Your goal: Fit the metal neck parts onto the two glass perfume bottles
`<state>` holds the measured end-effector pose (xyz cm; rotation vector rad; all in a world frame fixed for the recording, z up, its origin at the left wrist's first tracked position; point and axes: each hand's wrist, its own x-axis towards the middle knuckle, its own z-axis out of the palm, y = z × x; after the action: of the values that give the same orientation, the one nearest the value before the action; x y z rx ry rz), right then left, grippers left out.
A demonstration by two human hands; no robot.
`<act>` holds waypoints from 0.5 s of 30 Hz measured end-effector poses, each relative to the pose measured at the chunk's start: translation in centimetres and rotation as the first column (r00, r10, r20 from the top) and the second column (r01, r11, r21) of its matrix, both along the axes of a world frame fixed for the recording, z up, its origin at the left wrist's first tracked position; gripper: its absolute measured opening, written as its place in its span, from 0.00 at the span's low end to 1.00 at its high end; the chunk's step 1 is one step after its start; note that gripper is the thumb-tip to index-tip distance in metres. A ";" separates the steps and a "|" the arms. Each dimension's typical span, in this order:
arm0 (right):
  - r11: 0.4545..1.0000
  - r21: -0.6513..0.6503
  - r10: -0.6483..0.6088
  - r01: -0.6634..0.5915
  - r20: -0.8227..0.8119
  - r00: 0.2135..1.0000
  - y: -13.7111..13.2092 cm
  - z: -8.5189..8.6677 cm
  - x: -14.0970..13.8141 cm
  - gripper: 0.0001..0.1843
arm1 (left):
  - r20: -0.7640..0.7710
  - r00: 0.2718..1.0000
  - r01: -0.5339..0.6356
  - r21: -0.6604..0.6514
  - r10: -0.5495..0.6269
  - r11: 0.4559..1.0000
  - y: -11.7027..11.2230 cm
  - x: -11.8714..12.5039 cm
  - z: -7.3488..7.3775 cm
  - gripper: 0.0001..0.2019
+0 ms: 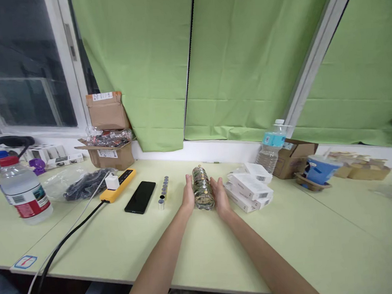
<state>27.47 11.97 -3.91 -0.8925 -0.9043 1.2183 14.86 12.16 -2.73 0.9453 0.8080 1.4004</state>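
A long roll of small stacked packets (202,187), shiny and dark green with gold bits, lies on the pale green table (197,251), pointing away from me. My left hand (188,195) rests flat against its left side, fingers stretched out. On the other side my right hand (220,197) does the same. Both palms face the roll and press it between them.
Left of my hands lie a row of small metal cylinders (163,192), a black phone (140,196) and a yellow power strip (118,185). White boxes (248,188) are stacked to the right. Water bottles (22,188) (272,147) and cardboard boxes (109,140) stand further off.
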 end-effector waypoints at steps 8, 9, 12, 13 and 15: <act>0.996 0.083 -0.029 0.027 0.022 0.999 -0.4 1.1 -1.6 0.39 | 0.120 0.992 0.043 0.016 -0.044 0.999 -0.4 1.3 0.8 0.37; 0.995 0.098 -0.035 0.032 0.026 0.999 -0.4 1.1 -1.8 0.37 | 0.129 0.991 0.042 0.020 -0.044 0.999 -0.4 1.5 0.8 0.36; 0.990 0.133 -0.039 0.034 0.035 0.999 -0.3 1.2 -2.2 0.34 | 0.147 0.988 0.050 0.044 -0.056 0.998 0.0 1.8 0.5 0.35; 0.989 0.142 -0.033 0.027 0.038 0.999 -0.2 1.3 -2.3 0.34 | 0.147 0.987 0.054 0.055 -0.062 0.997 0.1 1.8 0.4 0.35; 0.988 0.151 -0.022 0.016 0.041 0.999 -0.2 1.3 -2.3 0.33 | 0.121 0.989 0.071 0.075 -0.079 0.995 0.3 1.9 0.1 0.36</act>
<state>25.20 11.78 -2.60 -0.8063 -1.0059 1.1027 16.75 12.51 -2.60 0.9238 0.6279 1.4148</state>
